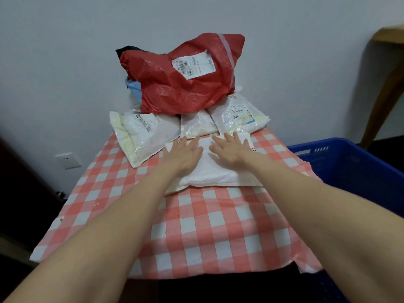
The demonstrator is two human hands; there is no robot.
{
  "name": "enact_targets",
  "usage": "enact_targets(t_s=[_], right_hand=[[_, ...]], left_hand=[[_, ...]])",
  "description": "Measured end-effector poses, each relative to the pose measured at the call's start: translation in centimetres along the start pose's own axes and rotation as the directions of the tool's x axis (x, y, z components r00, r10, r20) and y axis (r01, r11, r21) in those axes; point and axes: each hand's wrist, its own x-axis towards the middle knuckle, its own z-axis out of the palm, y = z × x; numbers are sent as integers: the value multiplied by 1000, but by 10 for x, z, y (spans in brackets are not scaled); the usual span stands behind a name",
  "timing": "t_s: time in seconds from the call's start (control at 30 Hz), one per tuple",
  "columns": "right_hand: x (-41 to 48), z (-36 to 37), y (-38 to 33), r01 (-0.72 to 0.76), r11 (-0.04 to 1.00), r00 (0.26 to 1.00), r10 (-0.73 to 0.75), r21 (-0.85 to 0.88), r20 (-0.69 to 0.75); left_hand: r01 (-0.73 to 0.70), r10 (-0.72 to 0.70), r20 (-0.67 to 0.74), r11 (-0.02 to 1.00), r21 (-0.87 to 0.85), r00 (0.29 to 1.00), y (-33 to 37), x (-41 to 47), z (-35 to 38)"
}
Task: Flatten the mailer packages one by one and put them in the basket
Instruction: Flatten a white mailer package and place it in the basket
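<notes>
A white mailer package [213,171] lies flat on the checked tablecloth in the middle of the table. My left hand [182,153] presses on its left half with straight, spread fingers. My right hand [231,148] presses on its right half the same way. Behind it a pile of mailers stands against the wall: a big red one [183,77] on top, white ones [142,136] [238,114] below. The blue basket [341,162] stands to the right of the table.
The table carries a red-and-white checked cloth [196,226]. A wooden piece of furniture [387,68] stands at the far right behind the basket. A wall socket [67,160] sits low on the wall at the left.
</notes>
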Motion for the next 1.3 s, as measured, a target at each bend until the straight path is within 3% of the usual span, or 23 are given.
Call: enact_targets(t_s=[0.17,0.4,0.7,0.87,0.93,1.0,1.1,1.2,1.3], right_hand=[[-3,18,-1,-27,994,999,32,-108,43],[2,21,1,-43,993,997,50,-110,65],[3,21,4,-39,997,998,43,-73,52],[2,14,4,-15,1000,999,15,-22,42],[-1,5,7,-14,999,1000,15,49,-22],[-5,-1,13,-70,986,983,94,149,-159],[-12,-10,24,-268,951,913,302,157,-274],[-20,-18,37,-434,885,868,461,168,-185],[-25,-18,44,-462,860,874,483,218,-54]], left_hand=[[11,-12,41,999,31,999,11,-12,11],[22,-22,23,999,43,999,11,-7,17],[39,-39,97,999,0,994,13,-6,10],[42,-40,70,999,-32,997,9,-5,4],[59,-61,-19,997,-58,998,6,-5,-1],[130,-140,-111,987,-95,984,3,-6,-8],[274,-280,-72,959,-78,957,0,-8,-18],[374,-374,-1,927,-36,927,3,-11,-27],[407,-405,44,911,-71,913,10,-11,-28]])
